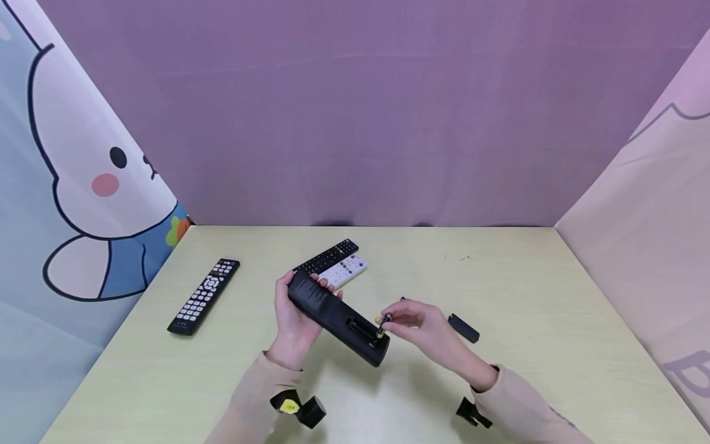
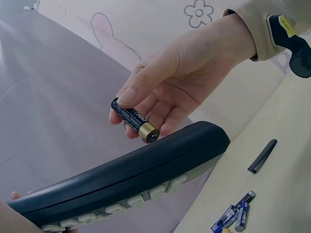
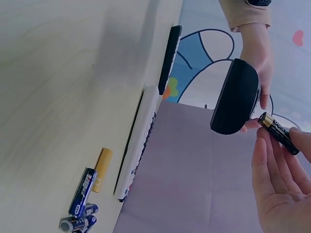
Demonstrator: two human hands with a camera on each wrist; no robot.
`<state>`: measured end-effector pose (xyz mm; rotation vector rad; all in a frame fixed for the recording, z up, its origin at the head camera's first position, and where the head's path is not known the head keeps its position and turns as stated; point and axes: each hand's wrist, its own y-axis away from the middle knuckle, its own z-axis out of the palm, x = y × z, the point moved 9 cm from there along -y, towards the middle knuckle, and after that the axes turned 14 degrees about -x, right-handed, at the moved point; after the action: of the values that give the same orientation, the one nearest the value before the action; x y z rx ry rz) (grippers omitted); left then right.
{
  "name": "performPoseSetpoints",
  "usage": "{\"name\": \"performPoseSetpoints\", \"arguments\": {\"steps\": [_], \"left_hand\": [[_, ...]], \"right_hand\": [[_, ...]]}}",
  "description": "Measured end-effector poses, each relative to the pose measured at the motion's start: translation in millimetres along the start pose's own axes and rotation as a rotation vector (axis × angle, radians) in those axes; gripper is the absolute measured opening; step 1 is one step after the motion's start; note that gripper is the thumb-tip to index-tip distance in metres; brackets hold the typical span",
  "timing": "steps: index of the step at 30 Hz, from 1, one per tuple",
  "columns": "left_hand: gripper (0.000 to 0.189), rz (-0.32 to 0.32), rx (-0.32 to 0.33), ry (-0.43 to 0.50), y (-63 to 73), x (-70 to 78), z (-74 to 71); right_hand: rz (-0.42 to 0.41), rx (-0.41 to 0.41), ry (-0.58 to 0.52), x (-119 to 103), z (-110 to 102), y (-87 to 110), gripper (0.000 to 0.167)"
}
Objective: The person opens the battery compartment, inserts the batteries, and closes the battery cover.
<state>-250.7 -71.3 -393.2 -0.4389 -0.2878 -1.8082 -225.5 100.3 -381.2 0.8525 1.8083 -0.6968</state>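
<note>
A black remote control (image 1: 335,316) is gripped at its far end by my left hand (image 1: 295,327), its back facing up and its battery compartment (image 1: 362,330) uncovered. Between the thumb and fingers of my right hand (image 1: 429,333) I pinch a black battery with a gold end (image 2: 135,119). The battery is over the lower end of the remote in the head view; in the left wrist view it appears just above the remote's back. Whether another battery lies in the compartment I cannot tell. A small black battery cover (image 1: 463,328) lies on the table beyond my right wrist.
Several loose blue batteries (image 3: 82,191) and a yellow battery (image 3: 102,170) lie on the table. Behind the held remote are a black remote (image 1: 333,254) and a white remote (image 1: 345,269). Another black remote (image 1: 204,297) lies at the left. Fabric walls (image 1: 355,123) enclose the table.
</note>
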Motion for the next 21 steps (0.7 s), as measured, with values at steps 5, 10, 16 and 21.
{"name": "performPoseSetpoints", "arguments": {"steps": [5,10,16,21], "left_hand": [[0.039,0.003,-0.028,-0.007,-0.3,-0.2,2.1],[0.038,0.0,-0.004,-0.01,0.3,-1.3,1.0],[0.037,-0.001,0.001,-0.023,0.3,-1.4,0.8],[0.036,0.001,0.013,-0.023,-0.1,-1.9,0.7]], "right_hand": [[0.013,0.002,0.03,-1.4,1.4,-0.9,0.026],[-0.009,-0.027,0.039,-3.7,4.9,-3.3,0.027],[-0.08,-0.071,0.087,-9.8,9.7,-5.6,0.03],[-0.044,-0.058,0.053,-6.7,9.4,-6.8,0.029]]}}
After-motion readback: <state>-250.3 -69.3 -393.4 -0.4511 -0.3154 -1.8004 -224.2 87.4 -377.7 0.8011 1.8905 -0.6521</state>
